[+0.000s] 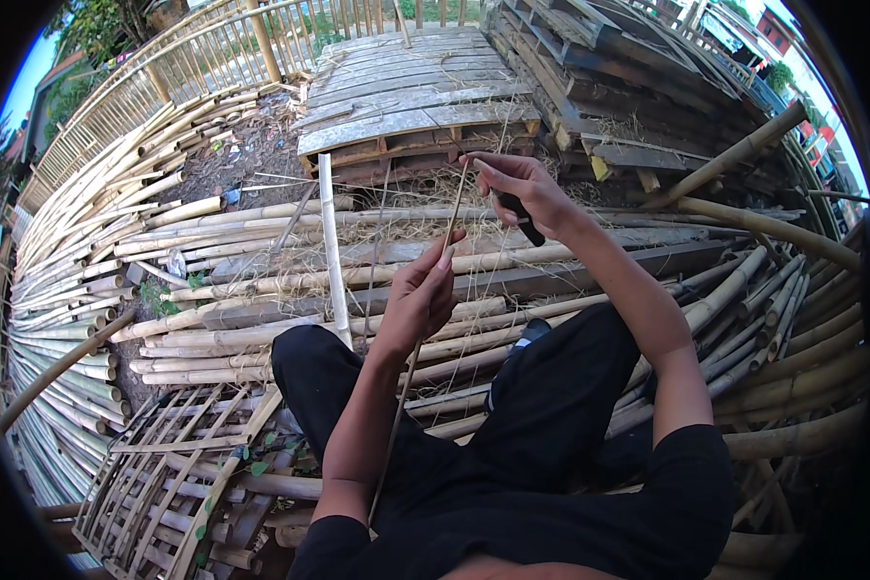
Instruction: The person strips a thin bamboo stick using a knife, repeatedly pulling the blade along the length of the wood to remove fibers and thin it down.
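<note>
A long, thin bamboo strip [403, 387] slants up from beside my left upper arm, across my lap, to a point in front of me. My left hand [422, 298] is closed around it below its upper end, thumb along the strip. At that upper end, the thumb and forefinger of my right hand [527, 190] pinch the tip. Tucked in the right palm is a black handle-like piece [526, 224]; whatever it belongs to is hidden by the fingers. A wider, pale split bamboo slat [333, 246] stands just left of my left hand.
Bamboo poles [251, 290] lie across the ground before me, with straw over them. Beyond is a wooden pallet [406, 87], and stacked pallets [638, 97] rise at the far right. A woven bamboo lattice [164, 483] lies at lower left. Propped poles [735, 155] jut in from the right.
</note>
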`<move>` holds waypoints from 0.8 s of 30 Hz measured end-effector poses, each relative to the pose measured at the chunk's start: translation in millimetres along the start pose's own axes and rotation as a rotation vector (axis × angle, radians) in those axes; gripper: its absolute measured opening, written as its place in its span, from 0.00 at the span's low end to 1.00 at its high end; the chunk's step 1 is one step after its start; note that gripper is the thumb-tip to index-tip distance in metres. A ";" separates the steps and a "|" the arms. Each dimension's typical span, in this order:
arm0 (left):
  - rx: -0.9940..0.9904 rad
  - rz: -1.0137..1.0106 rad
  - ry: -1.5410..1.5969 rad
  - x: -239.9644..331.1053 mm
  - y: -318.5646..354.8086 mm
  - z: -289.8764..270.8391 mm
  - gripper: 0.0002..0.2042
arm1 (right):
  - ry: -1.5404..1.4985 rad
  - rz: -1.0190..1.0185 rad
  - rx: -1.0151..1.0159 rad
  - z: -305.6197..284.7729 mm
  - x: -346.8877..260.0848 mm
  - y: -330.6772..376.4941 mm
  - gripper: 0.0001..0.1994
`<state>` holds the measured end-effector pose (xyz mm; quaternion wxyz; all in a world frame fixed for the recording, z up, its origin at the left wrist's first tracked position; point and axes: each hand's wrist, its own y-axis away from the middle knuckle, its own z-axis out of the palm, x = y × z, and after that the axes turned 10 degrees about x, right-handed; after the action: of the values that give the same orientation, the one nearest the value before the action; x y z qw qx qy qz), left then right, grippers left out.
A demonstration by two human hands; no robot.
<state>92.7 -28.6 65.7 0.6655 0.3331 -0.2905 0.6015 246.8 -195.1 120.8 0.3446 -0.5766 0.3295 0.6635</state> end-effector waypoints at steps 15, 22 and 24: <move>0.009 0.011 0.008 3.0 -0.3 -3.4 0.21 | -0.014 -0.060 0.073 -6.4 6.0 -0.8 0.18; -0.017 0.021 -0.029 -3.4 -2.9 -1.5 0.21 | -0.013 -0.052 0.173 12.5 -3.3 3.4 0.16; -0.007 0.016 -0.046 -2.9 -2.3 0.1 0.21 | -0.027 -0.058 0.210 14.3 -0.3 -0.4 0.13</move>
<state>94.6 -30.6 63.2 0.6549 0.3425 -0.3105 0.5978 239.5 -183.0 122.7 0.4267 -0.5377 0.3755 0.6227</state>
